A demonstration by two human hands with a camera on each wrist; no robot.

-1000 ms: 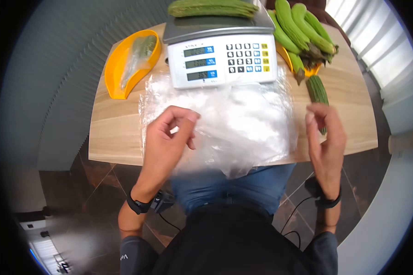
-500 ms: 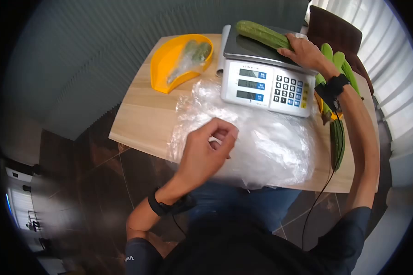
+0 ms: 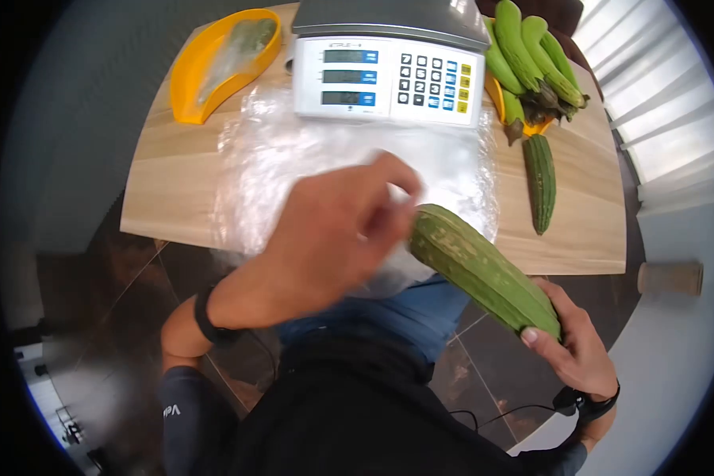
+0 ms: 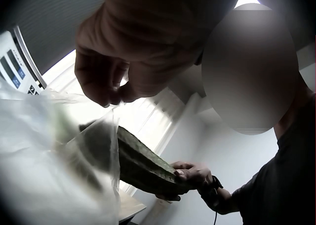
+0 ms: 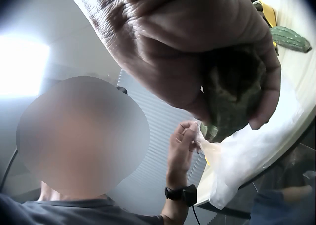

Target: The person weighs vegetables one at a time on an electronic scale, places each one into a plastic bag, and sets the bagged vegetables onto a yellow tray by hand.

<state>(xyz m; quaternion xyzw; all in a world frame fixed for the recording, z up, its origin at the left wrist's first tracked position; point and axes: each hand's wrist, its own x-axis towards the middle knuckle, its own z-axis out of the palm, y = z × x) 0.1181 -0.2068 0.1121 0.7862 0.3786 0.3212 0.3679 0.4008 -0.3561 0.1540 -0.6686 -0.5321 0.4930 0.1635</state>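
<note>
My right hand (image 3: 575,345) grips the lower end of a large ridged luffa (image 3: 484,270), which slants up toward my left hand (image 3: 333,238). Between the thumb and fingertips of the left hand is the edge of a clear plastic bag (image 4: 44,151), seen in the left wrist view. There the luffa's far end shows dimly through the plastic, so the bag overlaps it. More clear bags (image 3: 285,159) lie spread on the table below the scale (image 3: 389,79). The left hand is blurred in the head view.
A yellow scoop tray (image 3: 186,79) at the left holds a bagged green vegetable (image 3: 234,59). Several long green gourds (image 3: 523,59) are heaped in another yellow tray (image 3: 496,95) at the right. A smaller luffa (image 3: 540,182) lies before them. The wooden table (image 3: 166,190) ends near my legs.
The right hand took hold of the luffa on the scale and brought it down in front of me. The left hand rose toward the luffa's end; the bag's edge shows in its fingers now.
</note>
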